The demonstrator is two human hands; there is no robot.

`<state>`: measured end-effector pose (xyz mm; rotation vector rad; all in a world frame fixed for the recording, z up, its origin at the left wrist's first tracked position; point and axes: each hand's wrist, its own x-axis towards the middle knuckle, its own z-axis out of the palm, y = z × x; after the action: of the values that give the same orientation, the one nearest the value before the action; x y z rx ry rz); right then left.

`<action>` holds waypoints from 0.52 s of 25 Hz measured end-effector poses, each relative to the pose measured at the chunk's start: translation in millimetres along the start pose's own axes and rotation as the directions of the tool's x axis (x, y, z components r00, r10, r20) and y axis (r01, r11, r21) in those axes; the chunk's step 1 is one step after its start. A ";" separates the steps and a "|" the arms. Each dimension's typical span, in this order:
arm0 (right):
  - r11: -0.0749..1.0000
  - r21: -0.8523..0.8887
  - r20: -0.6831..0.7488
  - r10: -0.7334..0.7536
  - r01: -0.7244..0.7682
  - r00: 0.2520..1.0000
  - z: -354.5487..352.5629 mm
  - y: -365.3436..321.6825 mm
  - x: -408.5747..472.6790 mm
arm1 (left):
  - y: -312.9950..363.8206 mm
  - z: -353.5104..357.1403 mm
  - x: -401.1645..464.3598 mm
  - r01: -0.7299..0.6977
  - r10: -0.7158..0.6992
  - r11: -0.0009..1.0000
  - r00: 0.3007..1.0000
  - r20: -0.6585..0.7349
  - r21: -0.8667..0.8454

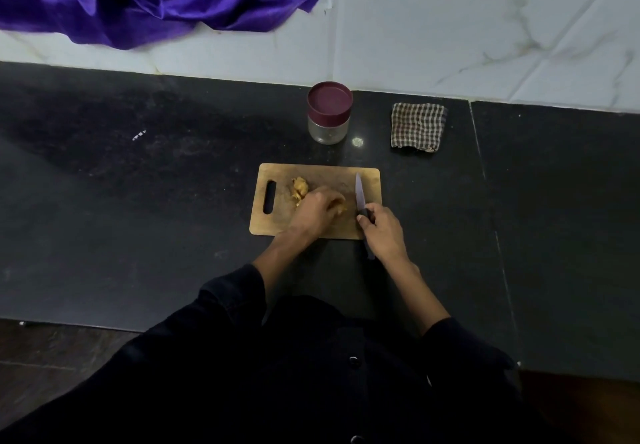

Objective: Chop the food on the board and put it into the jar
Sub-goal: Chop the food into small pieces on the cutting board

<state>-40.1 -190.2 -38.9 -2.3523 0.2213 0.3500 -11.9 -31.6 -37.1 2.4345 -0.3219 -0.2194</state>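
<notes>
- Right hand [382, 232] is wrapped around the dark handle of the knife [360, 197], blade lying along the right side of the board and pointing away from the person, edge not yet on the food
- Left hand [317, 209] is down on the board, fingers curled over a yellowish-brown lump, pinning it in place; exactly how the fingertips sit is hidden under the hand
- The food [300, 190] pokes out on the far-left side of that hand, knobbly and pale gold; it looks firm and irregular, so I'd expect it to rock or skid unless a flat face is turned down
- Best hold, by my reckoning: clamp the bulky end with fingertips tucked back and slice from the free end nearest the blade
- Wooden chopping board [273, 225] lies flat on the black counter [138, 235], handle slot to the left
- Beyond the board stands the jar [328, 128], clear glass, maroon lid on, so it needs opening before anything goes in; glass is heavy-ish and breakable, grip the body
- A checked cloth [417, 126] lies to the jar's right, purple fabric [138, 0] bunched at the far wall
</notes>
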 end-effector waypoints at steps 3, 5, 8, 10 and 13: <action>1.000 0.004 -0.010 0.002 -0.002 1.000 -1.1 -0.6 0.3 | 0.7 1.5 2.2 -0.001 0.001 1.000 1.000 -0.002 0.003; 1.000 0.005 -0.007 0.003 -0.003 1.000 -0.6 -0.3 -0.6 | 0.2 1.3 -2.7 0.022 -0.024 0.998 0.999 -0.046 -0.053; 0.998 0.062 -0.028 0.009 -0.007 1.000 -0.6 1.7 -1.0 | -4.2 8.7 -13.7 0.109 -0.129 0.984 0.981 -0.144 -0.143; 0.988 0.152 -0.036 0.032 -0.026 0.999 -1.9 2.9 -0.8 | -2.4 16.4 -20.4 0.187 -0.217 0.966 0.962 -0.167 -0.179; 0.972 0.227 -0.027 0.065 -0.057 0.998 -3.1 5.2 -3.2 | 1.7 24.9 -19.6 0.226 -0.255 0.960 0.949 -0.187 -0.163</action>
<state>-44.0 -195.9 -39.1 -2.1310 0.3330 0.2971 -36.9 -42.2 -53.6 2.3282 0.0832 -0.0888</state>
